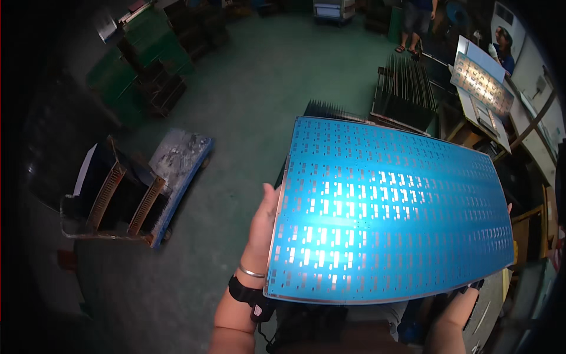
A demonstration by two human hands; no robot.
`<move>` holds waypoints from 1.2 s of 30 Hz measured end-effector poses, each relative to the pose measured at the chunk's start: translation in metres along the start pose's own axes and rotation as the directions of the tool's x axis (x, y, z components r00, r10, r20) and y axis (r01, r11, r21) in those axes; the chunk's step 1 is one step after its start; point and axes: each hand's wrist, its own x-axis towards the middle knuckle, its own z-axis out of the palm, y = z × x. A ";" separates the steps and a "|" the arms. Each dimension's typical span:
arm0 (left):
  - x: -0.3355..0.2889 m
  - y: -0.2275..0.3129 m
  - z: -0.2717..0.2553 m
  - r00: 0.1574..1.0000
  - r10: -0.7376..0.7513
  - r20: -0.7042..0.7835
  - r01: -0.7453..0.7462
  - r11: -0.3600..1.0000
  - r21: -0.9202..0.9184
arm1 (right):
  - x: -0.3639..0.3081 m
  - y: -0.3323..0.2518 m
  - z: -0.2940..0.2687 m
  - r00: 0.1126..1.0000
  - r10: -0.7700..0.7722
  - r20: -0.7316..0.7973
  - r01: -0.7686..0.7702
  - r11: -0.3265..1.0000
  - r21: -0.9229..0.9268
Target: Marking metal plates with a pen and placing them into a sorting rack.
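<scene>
A large blue circuit board panel (407,236) with rows of small copper-coloured pads is held up in front of me, its surface catching a bright glare. My left hand (262,221) is closed on the panel's left edge, thumb showing along the side and the other fingers hidden underneath. At the right edge only a fingertip of my right hand (510,208) shows; the rest of that hand is behind the panel, and its forearm comes up from below. A black wristband and a metal bangle sit on my left wrist.
Left, a blue-edged trolley (183,156) carries slotted racks (106,197). Beyond the panel stands a rack of upright thin sheets (404,91). To the right, another patterned panel (482,82) leans on a bench near a person (504,50). Someone else (415,26) stands at the back.
</scene>
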 end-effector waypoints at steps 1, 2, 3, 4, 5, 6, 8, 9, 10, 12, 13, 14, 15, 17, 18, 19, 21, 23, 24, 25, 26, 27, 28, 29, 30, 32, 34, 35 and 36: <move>-0.003 -0.004 -0.001 0.987 -0.158 0.025 0.160 0.980 -0.115 | -0.002 0.001 0.001 0.999 0.030 0.035 -0.033 0.998 0.062; -0.002 -0.006 0.002 0.983 -0.181 0.026 0.182 0.981 -0.072 | 0.001 0.004 0.008 0.996 0.054 0.073 -0.063 0.991 0.122; -0.003 -0.012 0.002 0.982 -0.188 0.021 0.189 0.979 -0.080 | 0.003 0.004 0.009 0.991 0.074 0.113 -0.094 0.979 0.181; -0.004 -0.018 0.002 0.984 -0.181 -0.002 0.180 0.982 -0.059 | -0.002 0.002 0.006 0.984 0.091 0.153 -0.127 0.963 0.239; -0.001 -0.024 0.001 0.985 -0.174 -0.016 0.174 0.984 -0.039 | -0.017 0.006 0.023 0.976 0.100 0.192 -0.154 0.944 0.290; -0.001 -0.025 0.004 0.983 -0.182 -0.006 0.181 0.982 -0.047 | -0.019 0.008 0.031 0.968 0.102 0.230 -0.178 0.924 0.339; 0.002 -0.028 0.009 0.993 -0.122 0.004 0.122 0.992 -0.022 | 0.020 0.014 0.024 0.949 0.092 0.303 -0.223 0.872 0.436; 0.003 -0.028 0.007 0.992 -0.124 0.008 0.124 0.992 -0.023 | 0.018 0.015 0.044 0.950 0.089 0.301 -0.220 0.873 0.434; 0.002 -0.028 0.004 0.993 -0.119 0.015 0.119 0.993 0.000 | 0.013 0.018 0.065 0.989 0.123 0.088 -0.150 0.862 0.484; -0.001 -0.027 -0.001 0.991 -0.129 0.047 0.128 0.992 0.023 | 0.005 0.016 0.102 0.944 0.206 -0.259 -0.040 0.848 0.528; -0.003 -0.028 -0.004 0.991 -0.132 0.032 0.131 0.991 0.019 | 0.003 0.016 0.109 0.944 0.190 -0.271 -0.023 0.854 0.520; -0.006 -0.028 -0.006 0.992 -0.128 0.017 0.127 0.992 0.015 | 0.003 0.017 0.113 0.906 0.231 -0.354 -0.030 0.871 0.490; -0.007 -0.029 -0.009 0.993 -0.122 0.000 0.122 0.992 0.013 | 0.006 0.020 0.115 0.860 0.269 -0.435 -0.042 0.885 0.464; -0.009 -0.032 -0.022 0.994 -0.109 0.010 0.109 0.994 0.014 | 0.009 0.022 0.130 0.794 0.320 -0.516 -0.064 0.889 0.453; -0.009 -0.035 -0.029 0.996 -0.086 0.001 0.086 0.996 0.027 | 0.008 0.022 0.135 0.799 0.326 -0.504 -0.045 0.869 0.492; -0.008 -0.037 -0.034 0.998 -0.062 -0.007 0.063 0.997 0.040 | 0.006 0.021 0.138 0.805 0.330 -0.492 -0.024 0.848 0.529; -0.005 -0.040 -0.041 0.998 -0.063 0.028 0.061 0.997 0.051 | 0.002 0.019 0.150 0.842 0.307 -0.443 -0.051 0.864 0.501; -0.003 -0.047 -0.056 0.988 0.053 -0.143 -0.046 0.998 0.051 | -0.004 0.020 0.155 0.895 0.297 -0.334 -0.123 0.882 0.454; -0.003 -0.047 -0.062 0.992 0.044 -0.121 -0.038 0.998 0.051 | -0.004 0.024 0.159 0.898 0.284 -0.337 -0.132 0.903 0.408; -0.001 -0.046 -0.064 0.981 0.064 -0.181 -0.058 0.998 0.040 | -0.005 0.020 0.168 0.903 0.254 -0.348 -0.127 0.929 0.349; 0.001 -0.046 -0.067 0.967 0.081 -0.240 -0.076 0.997 0.030 | -0.005 0.014 0.178 0.903 0.253 -0.346 -0.140 0.937 0.320; 0.000 -0.047 -0.072 0.974 0.072 -0.217 -0.067 0.997 0.028 | -0.003 0.013 0.188 0.904 0.285 -0.319 -0.177 0.928 0.327; 0.000 -0.048 -0.076 0.959 0.098 -0.267 -0.092 0.995 0.033 | -0.002 0.014 0.192 0.910 0.303 -0.284 -0.206 0.922 0.327; -0.001 -0.049 -0.083 0.941 0.122 -0.317 -0.115 0.993 0.039 | -0.002 0.014 0.197 0.913 0.323 -0.249 -0.235 0.916 0.325; 0.000 -0.052 -0.098 0.951 0.104 -0.292 -0.098 0.995 0.035 | 0.000 0.012 0.202 0.914 0.302 -0.273 -0.211 0.925 0.315; 0.001 -0.060 -0.131 0.918 0.097 -0.384 -0.091 0.995 0.033 | 0.004 0.010 0.213 0.912 0.370 -0.178 -0.304 0.899 0.314; 0.004 -0.062 -0.137 0.923 0.044 -0.382 -0.047 0.999 0.002 | 0.005 0.011 0.219 0.903 0.380 -0.198 -0.313 0.901 0.302; 0.005 -0.063 -0.138 0.915 0.014 -0.403 -0.027 0.999 -0.025 | 0.007 0.012 0.222 0.892 0.410 -0.188 -0.345 0.889 0.300; 0.003 -0.064 -0.139 0.900 0.026 -0.435 -0.029 1.000 0.000 | 0.009 0.012 0.227 0.894 0.400 -0.203 -0.333 0.895 0.297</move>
